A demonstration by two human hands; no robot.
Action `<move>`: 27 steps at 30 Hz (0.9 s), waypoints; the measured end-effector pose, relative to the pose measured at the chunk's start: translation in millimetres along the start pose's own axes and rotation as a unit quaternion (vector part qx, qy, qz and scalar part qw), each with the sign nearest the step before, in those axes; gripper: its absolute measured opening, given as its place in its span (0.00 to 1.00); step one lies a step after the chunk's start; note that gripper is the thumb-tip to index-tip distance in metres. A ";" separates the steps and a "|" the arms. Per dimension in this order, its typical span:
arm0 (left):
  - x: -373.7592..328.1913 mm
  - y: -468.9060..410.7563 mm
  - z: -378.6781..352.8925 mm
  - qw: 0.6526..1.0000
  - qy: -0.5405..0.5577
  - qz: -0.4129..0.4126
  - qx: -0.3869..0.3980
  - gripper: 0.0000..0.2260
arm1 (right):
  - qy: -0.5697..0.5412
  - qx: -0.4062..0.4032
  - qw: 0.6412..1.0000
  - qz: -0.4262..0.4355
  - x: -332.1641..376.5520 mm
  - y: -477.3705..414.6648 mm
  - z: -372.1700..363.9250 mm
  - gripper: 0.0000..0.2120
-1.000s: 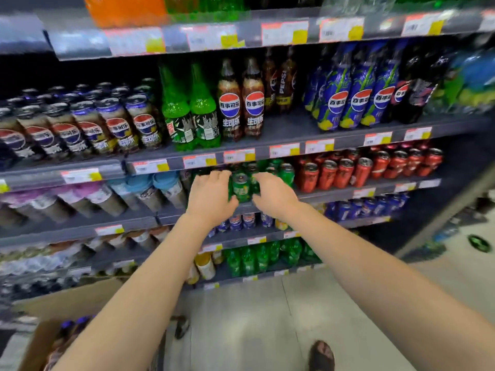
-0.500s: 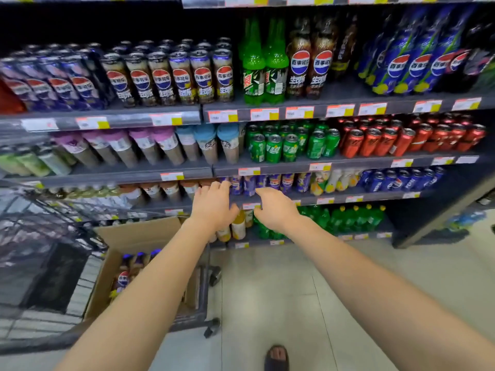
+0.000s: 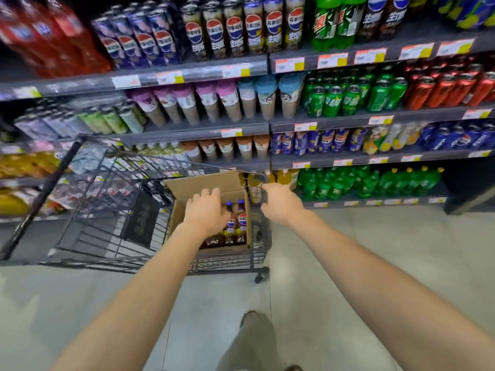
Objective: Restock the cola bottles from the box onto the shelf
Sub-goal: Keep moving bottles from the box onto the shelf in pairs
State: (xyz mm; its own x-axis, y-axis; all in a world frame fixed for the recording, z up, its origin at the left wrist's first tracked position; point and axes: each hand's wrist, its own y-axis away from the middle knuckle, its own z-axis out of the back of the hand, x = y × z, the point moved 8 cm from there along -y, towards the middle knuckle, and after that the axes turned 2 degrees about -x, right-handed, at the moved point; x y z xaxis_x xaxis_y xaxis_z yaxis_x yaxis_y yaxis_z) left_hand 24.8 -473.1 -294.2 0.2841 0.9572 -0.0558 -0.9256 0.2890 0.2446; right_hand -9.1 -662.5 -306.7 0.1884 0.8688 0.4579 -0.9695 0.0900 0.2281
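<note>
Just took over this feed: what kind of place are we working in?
Almost certainly a supermarket drinks aisle: tiered shelves with price tags along their edges, rows of canned and bottled soft drinks, and a shopping cart carrying a cardboard box of cola bottles.

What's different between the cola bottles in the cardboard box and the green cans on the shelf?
The cola bottles are dark brown with blue caps and a red-white-blue logo; the green cans are bright green with metal tops. The cola bottles sit low in the cardboard box inside the cart, just below the left hand; the green cans line a shelf higher up, untouched. Both stand upright in tight groups.
</note>
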 end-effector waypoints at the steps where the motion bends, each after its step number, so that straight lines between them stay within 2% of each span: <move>1: 15.4 1.9 -3.3 1.000 0.006 0.007 0.005 0.24 | -0.001 0.001 1.000 0.001 10.3 -2.7 -6.5 0.26; 4: 62.5 0.3 -16.4 0.999 0.019 0.030 0.017 0.23 | 0.001 0.014 1.000 0.007 38.9 -16.5 -31.7 0.29; 7: 109.3 -11.9 -31.6 0.998 0.034 0.047 0.029 0.25 | 0.007 0.030 1.000 0.002 63.7 -42.1 -60.7 0.26; 11: 173.9 -41.5 -58.3 0.995 0.050 0.065 0.061 0.24 | 0.004 0.064 0.997 -0.037 94.3 -86.0 -100.8 0.25; 15: 227.1 -79.2 -85.7 0.992 0.061 0.071 0.088 0.22 | 0.006 0.112 0.990 -0.081 115.6 -132.3 -149.6 0.28; 21: 276.9 -118.7 -140.8 0.976 0.125 0.095 0.153 0.23 | 0.000 0.159 0.976 -0.149 123.2 -172.0 -206.7 0.27; 27: 294.1 -155.0 -195.5 0.955 0.168 0.124 0.213 0.27 | -0.027 0.191 0.958 -0.214 102.4 -204.6 -254.8 0.27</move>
State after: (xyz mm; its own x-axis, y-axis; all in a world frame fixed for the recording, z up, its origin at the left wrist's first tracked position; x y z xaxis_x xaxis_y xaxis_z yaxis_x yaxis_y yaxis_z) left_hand 202.9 -232.9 -537.8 -0.0932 0.9676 -0.2348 -0.7484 0.0875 0.6574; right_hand 168.5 -467.9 -525.5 0.5735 0.7645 0.2944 -0.6754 0.2378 0.6981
